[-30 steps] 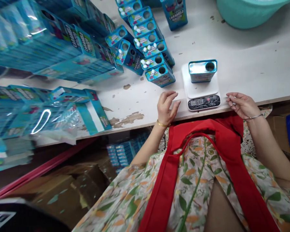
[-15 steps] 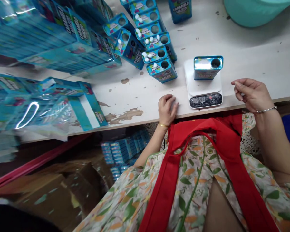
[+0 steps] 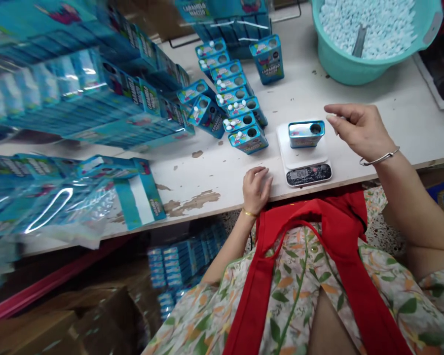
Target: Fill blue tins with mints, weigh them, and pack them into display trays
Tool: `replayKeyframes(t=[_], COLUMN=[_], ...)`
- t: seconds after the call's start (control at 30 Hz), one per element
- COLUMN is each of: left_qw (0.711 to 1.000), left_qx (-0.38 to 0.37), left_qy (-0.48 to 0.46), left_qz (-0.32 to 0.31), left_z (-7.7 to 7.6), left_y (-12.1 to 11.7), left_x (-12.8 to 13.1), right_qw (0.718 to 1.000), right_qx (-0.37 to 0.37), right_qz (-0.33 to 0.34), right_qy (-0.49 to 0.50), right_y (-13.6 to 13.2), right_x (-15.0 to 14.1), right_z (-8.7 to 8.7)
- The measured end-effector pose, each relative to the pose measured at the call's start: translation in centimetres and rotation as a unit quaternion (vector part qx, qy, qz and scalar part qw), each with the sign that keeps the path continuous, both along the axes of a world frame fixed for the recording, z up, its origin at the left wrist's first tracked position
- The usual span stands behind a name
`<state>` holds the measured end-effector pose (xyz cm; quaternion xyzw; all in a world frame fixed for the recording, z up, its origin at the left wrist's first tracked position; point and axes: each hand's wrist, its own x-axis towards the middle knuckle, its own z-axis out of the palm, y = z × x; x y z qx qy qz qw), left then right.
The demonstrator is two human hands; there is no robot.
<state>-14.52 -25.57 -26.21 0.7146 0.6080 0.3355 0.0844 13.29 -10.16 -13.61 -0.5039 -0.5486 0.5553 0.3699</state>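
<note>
A blue tin point(image 3: 306, 134) with a round hole in its lid stands upright on the white kitchen scale point(image 3: 302, 159). My right hand point(image 3: 360, 129) hovers just right of the tin's top, thumb and forefinger pinched together; what they hold, if anything, is too small to make out. On the table by the scale's left side rests my left hand point(image 3: 256, 190), loosely curled with thumb and fingers apart, holding nothing. Left of the scale, a row of similar tins point(image 3: 248, 140) has open holes and small white candies lying on several lids.
At the back right stands a turquoise tub point(image 3: 355, 66) full of small pale candies, with a metal scoop point(image 3: 359, 42) in it. Another tin point(image 3: 268, 59) stands farther back. Stacked blue boxes point(image 3: 96, 98) and an opened blue carton point(image 3: 140, 197) fill the left side.
My right hand has moved forward and left, closer to the tin on the scale. The view has tilted up, bringing the tub's contents into sight. My left hand stays on the table.
</note>
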Motion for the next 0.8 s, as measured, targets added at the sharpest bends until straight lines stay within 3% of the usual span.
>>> replayKeyframes(t=[0.13, 0.23, 0.3, 0.37, 0.43, 0.6, 0.7, 0.8], left_qw=[0.994, 0.978, 0.961, 0.957, 0.966, 0.969, 0.964, 0.971], left_qx=[0.050, -0.015, -0.076, -0.094, -0.076, -0.102, -0.121, -0.082], left_qy=[0.061, 0.144, 0.190, 0.210, 0.213, 0.223, 0.237, 0.224], left_qz=[-0.077, -0.149, -0.186, -0.176, -0.128, -0.026, -0.012, -0.037], left_z=[5.8, 9.0, 10.0, 10.2, 9.7, 7.6, 7.1, 8.5], left_y=[5.7, 12.0, 16.4, 20.6, 24.4, 31.5, 32.8, 30.2], left_x=[3.3, 6.0, 6.9, 6.7, 5.7, 2.9, 1.9, 0.3], right_qw=[0.991, 0.965, 0.946, 0.934, 0.929, 0.929, 0.927, 0.924], right_qx=[-0.085, -0.193, -0.245, -0.268, -0.270, -0.253, -0.257, -0.263], right_qz=[-0.059, -0.097, -0.128, -0.156, -0.172, -0.181, -0.177, -0.174], right_qy=[0.087, 0.148, 0.170, 0.178, 0.187, 0.200, 0.210, 0.218], right_y=[-0.8, -2.2, -3.3, -4.5, -5.5, -6.3, -6.1, -6.0], right_x=[2.5, 4.2, 5.1, 5.9, 6.3, 6.5, 6.7, 7.0], right_z=[-3.4, -6.9, -9.0, -10.6, -11.7, -12.5, -12.6, -12.6])
